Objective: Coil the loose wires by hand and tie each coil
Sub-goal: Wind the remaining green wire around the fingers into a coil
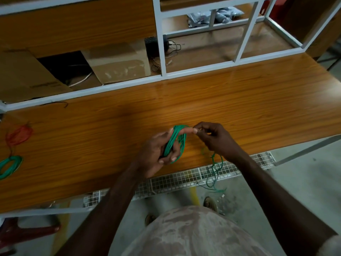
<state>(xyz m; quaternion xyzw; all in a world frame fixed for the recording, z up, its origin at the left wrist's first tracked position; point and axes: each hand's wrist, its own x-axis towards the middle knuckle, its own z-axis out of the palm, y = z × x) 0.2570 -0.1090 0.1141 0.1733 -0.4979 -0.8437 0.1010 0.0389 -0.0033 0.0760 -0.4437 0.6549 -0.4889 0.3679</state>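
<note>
- Head view, nearest first: the loose tail (214,169) of green wire hangs off the bench edge toward the floor, kinked and tangled.
- Left hand (158,154) is closed around the green coil (177,143), the loops wrapped over its fingers just above the bench (239,100).
- Right hand (212,137) pinches the wire at the coil's top, feeding the next turn.
- Risk: the tangled tail could snag or knot as it is pulled up; if the left grip loosens, the loops could spring apart.
- Count: one coil in hand; at far left one finished green coil (9,166) and one red coil (18,135), so three in all.
</note>
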